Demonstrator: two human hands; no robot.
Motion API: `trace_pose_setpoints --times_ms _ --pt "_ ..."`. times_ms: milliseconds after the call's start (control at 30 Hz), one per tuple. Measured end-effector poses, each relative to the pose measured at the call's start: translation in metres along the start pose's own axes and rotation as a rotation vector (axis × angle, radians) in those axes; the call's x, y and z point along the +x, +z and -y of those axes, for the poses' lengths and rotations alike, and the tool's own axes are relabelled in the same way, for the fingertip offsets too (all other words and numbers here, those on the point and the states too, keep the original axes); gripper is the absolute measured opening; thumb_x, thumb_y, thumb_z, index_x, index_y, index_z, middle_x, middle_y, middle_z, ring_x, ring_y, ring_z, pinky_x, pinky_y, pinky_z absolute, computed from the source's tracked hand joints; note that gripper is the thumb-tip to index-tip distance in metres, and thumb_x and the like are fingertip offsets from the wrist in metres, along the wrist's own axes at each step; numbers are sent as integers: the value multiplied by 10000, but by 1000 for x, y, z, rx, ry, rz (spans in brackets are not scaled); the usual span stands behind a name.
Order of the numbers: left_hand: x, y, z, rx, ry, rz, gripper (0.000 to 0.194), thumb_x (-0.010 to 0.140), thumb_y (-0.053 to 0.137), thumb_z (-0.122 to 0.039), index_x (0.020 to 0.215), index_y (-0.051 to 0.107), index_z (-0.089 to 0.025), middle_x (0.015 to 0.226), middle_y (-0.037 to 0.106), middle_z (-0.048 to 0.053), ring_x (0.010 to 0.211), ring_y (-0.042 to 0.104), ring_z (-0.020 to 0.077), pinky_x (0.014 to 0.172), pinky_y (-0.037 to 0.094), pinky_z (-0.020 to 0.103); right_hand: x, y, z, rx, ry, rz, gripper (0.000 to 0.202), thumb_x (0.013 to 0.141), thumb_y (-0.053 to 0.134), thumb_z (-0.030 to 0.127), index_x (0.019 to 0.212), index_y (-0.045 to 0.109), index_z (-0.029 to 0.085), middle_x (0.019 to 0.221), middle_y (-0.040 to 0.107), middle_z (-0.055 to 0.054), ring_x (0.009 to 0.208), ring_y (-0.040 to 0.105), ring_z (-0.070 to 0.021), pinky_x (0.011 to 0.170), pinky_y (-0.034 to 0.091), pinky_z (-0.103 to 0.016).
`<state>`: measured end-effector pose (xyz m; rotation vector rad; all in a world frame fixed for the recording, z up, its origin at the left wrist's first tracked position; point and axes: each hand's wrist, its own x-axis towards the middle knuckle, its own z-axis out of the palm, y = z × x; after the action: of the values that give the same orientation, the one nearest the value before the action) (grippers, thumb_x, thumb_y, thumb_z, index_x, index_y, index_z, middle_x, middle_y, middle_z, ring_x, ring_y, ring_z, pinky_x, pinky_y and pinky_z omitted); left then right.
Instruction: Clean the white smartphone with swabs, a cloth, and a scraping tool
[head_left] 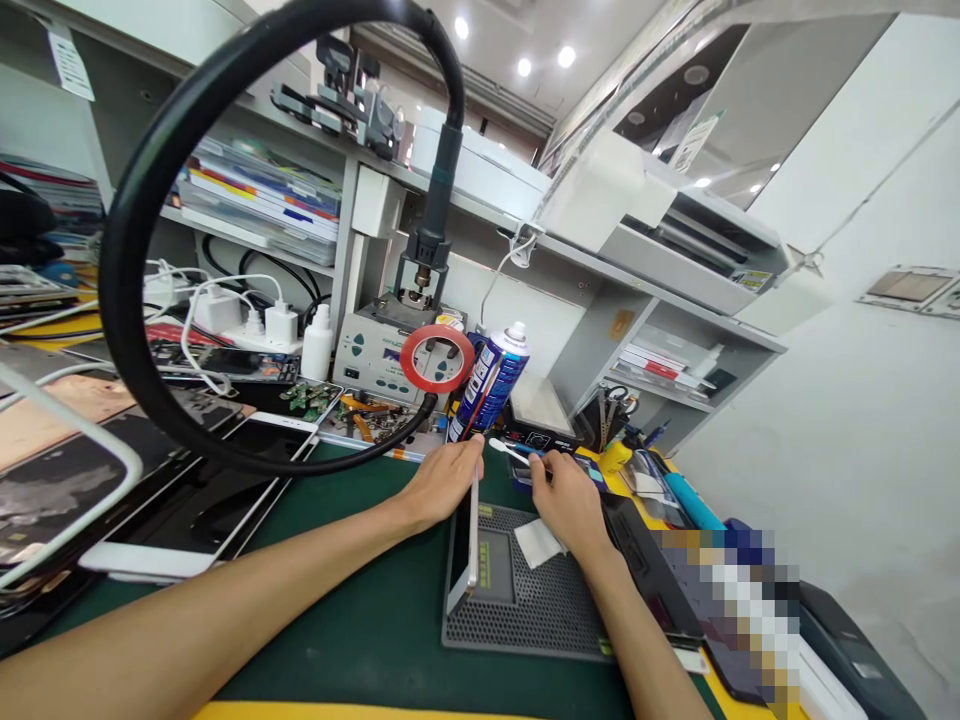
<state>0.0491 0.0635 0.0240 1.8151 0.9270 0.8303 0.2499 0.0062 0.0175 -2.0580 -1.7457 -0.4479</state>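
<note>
My left hand grips the far end of a phone with a pale metal edge. The phone stands tilted on its long side, its dark face turned left, over a grey perforated mat. In the closed fingers of my right hand is a slim white-headed brush, seemingly a toothbrush. Its head points left, close to the phone's far end but apart from it. A white wipe lies on the mat below my right hand. Behind my hands stands a blue spray can.
A thick black hose loops across the left, running to a grey bench unit. A white-framed tablet and other device parts lie left on the green mat. Pens and scissors stand at the right back, below shelves.
</note>
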Motion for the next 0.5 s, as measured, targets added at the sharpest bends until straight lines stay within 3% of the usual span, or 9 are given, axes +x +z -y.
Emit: trace_pose_setpoints --times_ms 233,500 --pt "1 0 3 5 -4 14 601 948 175 -538 619 545 -197 678 628 46 753 578 228 703 396 306 -1 2 0 15 -27 56 110 928 465 242 914 556 183 899 588 -70 869 566 -219 724 355 -278" --pt "2 0 3 10 11 31 599 949 169 -539 615 530 -198 671 618 46 732 582 227 684 397 304 -1 2 -4 -37 -69 105 147 912 494 219 962 628 187 908 592 -81 888 574 -225 749 380 -291"
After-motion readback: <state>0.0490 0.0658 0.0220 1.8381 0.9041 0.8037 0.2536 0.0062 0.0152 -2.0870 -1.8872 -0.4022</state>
